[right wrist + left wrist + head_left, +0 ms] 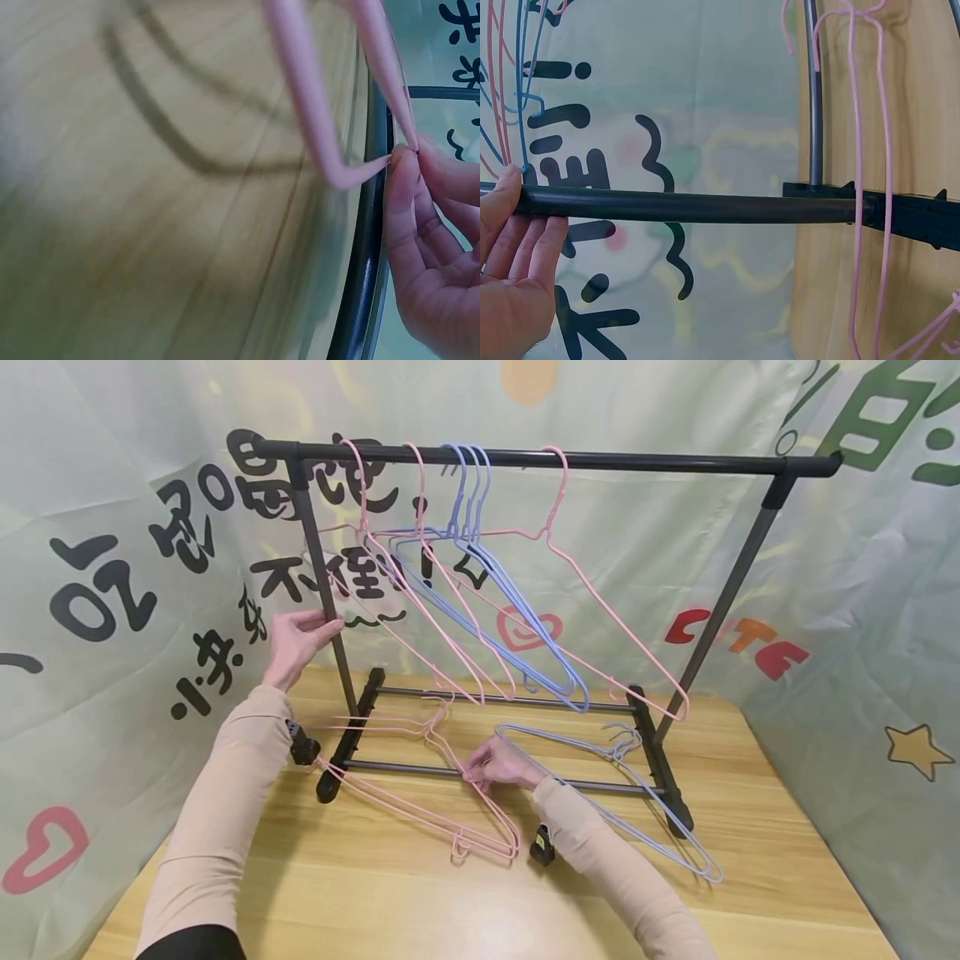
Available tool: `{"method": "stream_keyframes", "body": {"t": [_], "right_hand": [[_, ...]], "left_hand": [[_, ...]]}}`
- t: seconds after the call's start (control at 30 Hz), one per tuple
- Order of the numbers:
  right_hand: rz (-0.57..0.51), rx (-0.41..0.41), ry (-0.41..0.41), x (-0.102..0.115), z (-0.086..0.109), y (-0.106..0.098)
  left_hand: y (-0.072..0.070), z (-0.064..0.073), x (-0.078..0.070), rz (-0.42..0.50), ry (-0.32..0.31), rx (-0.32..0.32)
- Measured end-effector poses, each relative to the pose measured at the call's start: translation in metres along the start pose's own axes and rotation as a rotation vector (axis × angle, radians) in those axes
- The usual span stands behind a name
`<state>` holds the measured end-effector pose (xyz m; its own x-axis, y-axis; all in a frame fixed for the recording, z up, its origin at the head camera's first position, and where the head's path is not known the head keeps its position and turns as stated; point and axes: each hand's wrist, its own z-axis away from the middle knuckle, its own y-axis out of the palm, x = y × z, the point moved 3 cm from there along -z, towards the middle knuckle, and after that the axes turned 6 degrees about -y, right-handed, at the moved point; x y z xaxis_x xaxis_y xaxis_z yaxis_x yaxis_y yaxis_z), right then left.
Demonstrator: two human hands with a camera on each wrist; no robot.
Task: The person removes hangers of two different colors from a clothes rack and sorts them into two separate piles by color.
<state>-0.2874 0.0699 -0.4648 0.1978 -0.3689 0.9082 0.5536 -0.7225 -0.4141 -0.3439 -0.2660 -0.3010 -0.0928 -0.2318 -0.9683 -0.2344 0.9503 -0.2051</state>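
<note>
A black clothes rack stands on the table, and my left hand [296, 647] holds its left upright [318, 560]. In the left wrist view, the thumb lies on one side of the post and the fingers on the other. Low in front of the rack, my right hand [498, 762] pinches the side of a pink hanger [300, 82] between thumb and fingertips. At least two pink hangers overlap there, near the base's front bar. Three pink hangers [558, 497] and three blue hangers [519, 602] hang from the top rail [637, 462].
Blue hangers [618, 752] lie overlapped at the right, across the rack's base, beside my right forearm. The rack's right foot [678, 814] rests on the wooden table [375, 902]. A printed curtain [112, 693] encloses the back and sides.
</note>
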Motion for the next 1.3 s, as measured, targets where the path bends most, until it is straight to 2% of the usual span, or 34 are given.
{"method": "stream_keyframes", "body": {"t": [0.33,0.43,0.57,0.73,0.9,1.03,1.13,1.23,1.3], "right_hand": [[0.01,-0.045,-0.04,0.0,0.008,-0.005],[-0.022,-0.061,-0.097,0.002,0.017,-0.019],[-0.093,-0.098,-0.147,0.013,0.037,-0.053],[-0.164,-0.175,-0.14,0.041,0.068,-0.111],[-0.144,-0.238,-0.152,0.079,0.096,-0.172],[-0.218,-0.22,-0.199,0.114,0.111,-0.212],[-0.291,-0.147,-0.245,0.144,0.114,-0.23],[-0.207,-0.108,-0.241,0.171,0.115,-0.237],[-0.127,-0.112,-0.23,0.181,0.115,-0.238]], "left_hand": [[0.0,-0.002,0.001,0.012,-0.003,0.001],[0.001,-0.002,0.002,0.019,-0.008,0.005],[0.001,-0.001,0.001,0.009,-0.011,0.003],[0.0,0.0,-0.002,-0.013,-0.006,-0.002],[0.001,0.001,-0.001,-0.026,-0.012,-0.002],[0.002,0.002,0.001,-0.029,-0.024,0.007],[0.001,0.002,0.0,-0.015,-0.023,0.012],[0.001,0.0,-0.001,-0.002,-0.017,0.017],[0.001,0.0,-0.001,0.005,-0.012,0.016]]}}
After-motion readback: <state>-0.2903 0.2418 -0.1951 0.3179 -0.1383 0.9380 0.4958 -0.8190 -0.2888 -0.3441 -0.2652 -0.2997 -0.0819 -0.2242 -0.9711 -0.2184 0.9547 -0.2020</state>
